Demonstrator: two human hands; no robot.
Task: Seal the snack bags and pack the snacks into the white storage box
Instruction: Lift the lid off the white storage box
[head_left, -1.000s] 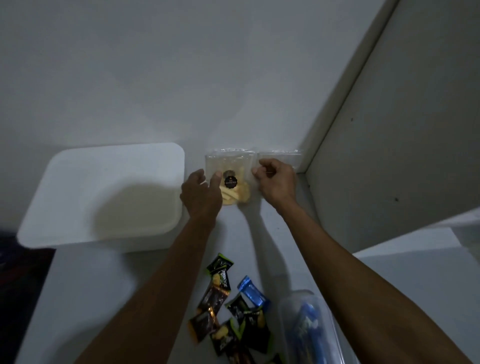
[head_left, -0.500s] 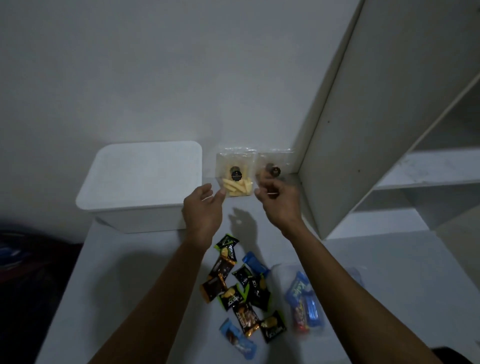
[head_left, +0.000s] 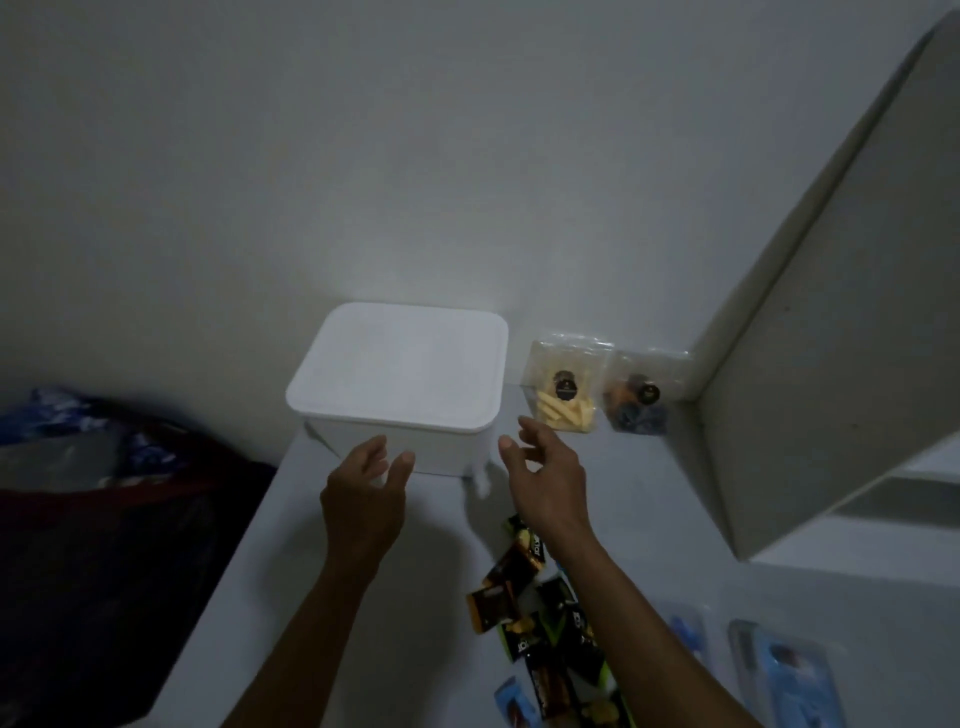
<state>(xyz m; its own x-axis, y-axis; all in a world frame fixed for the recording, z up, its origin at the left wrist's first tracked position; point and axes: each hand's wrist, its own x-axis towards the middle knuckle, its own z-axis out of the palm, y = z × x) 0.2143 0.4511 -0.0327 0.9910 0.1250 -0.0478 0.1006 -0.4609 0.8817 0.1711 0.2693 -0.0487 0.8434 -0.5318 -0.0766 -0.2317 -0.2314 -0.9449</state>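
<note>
Against the pale wall sits the white storage box (head_left: 397, 382), smooth matte plastic with rounded corners, its flat lid on. Just right of it, two clear crinkled snack bags stand leaning on the wall: one (head_left: 563, 387) holding yellow sticks, the other (head_left: 636, 397) holding darker pieces. Glossy small wrappers (head_left: 540, 613) lie scattered on the grey tabletop (head_left: 431, 597). Half a second earlier both hands hovered by the bags; now they have shifted over to the box. The left hand (head_left: 366, 493) and right hand (head_left: 545, 478) hang just before its front wall, fingers spread and relaxed, holding nothing.
</note>
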